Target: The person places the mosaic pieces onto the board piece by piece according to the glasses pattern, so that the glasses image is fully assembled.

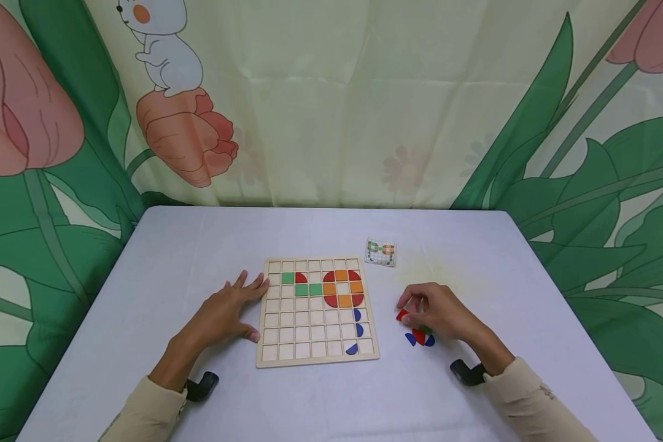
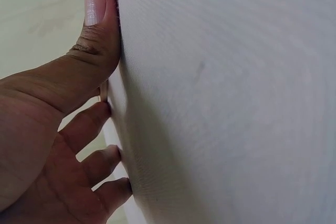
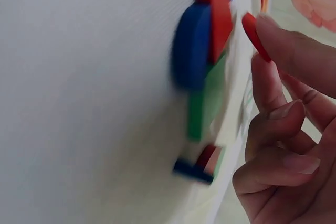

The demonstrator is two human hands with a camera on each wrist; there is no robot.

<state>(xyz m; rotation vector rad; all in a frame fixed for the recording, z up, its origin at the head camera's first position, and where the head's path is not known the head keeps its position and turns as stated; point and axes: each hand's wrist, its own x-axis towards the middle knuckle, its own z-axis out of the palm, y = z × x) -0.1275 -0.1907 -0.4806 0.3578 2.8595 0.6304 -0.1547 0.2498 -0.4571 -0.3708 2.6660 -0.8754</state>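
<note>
A wooden grid board (image 1: 309, 334) lies on the table, with green, red, orange and blue pieces set in some of its squares. My left hand (image 1: 226, 313) rests against the board's left edge, fingers spread and straight; in the left wrist view the thumb (image 2: 97, 30) touches that edge. Right of the board, my right hand (image 1: 439, 310) pinches a red piece (image 3: 255, 36) between thumb and forefinger, raised off the table. Below it lies a loose pile with blue half-round pieces (image 1: 410, 339), a red piece (image 3: 220, 24) and a green piece (image 3: 210, 98), partly hidden by the hand.
A small pattern card (image 1: 380, 252) lies beyond the board's top right corner, showing a coloured design on a grid. The white-covered table (image 1: 210, 245) ends at a printed curtain (image 1: 331, 123) behind. A black wrist camera (image 1: 201, 387) sits at each wrist.
</note>
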